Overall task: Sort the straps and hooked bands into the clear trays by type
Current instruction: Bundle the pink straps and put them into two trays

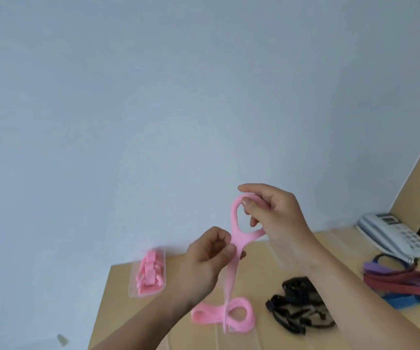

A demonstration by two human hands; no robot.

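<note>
Both hands are raised above the light wooden tabletop (259, 261), sharing one long pink flexible strap with a loop at its upper end (236, 238). The right hand (274, 210) pinches the top of that loop between thumb and forefinger, the other fingers curled behind it. The left hand (211, 251), lower and just to the left, nips the strap's narrow neck right under the loop, its fingers (230, 248) bent in around it. From the left hand the strap hangs down as a flat ribbon, and its lower end reaches a curled heap of pink loops and bands (231, 315) lying on the table below both hands — whether that heap is part of the same strap or a separate one cannot be told.

Under that heap, a clear shallow plastic tray (229, 337) shows faintly at the near table edge. To the left of the left forearm, at the table's left corner, a second clear rectangular tray (134, 286) holds a pile of short pink hooked bands (149, 275). Beneath the right forearm lies a tangle of black straps with buckles (294, 309), partly hidden by the arm. Further right of the right arm, near the table's edge, a loose bundle of purple, dark red and blue flat straps (405, 281) is spread out, and beyond it, well above the right wrist — toward the far corner — sits a white desk telephone with a keypad (393, 233). A pale blue wall (153, 97) fills the view behind the hands.
</note>
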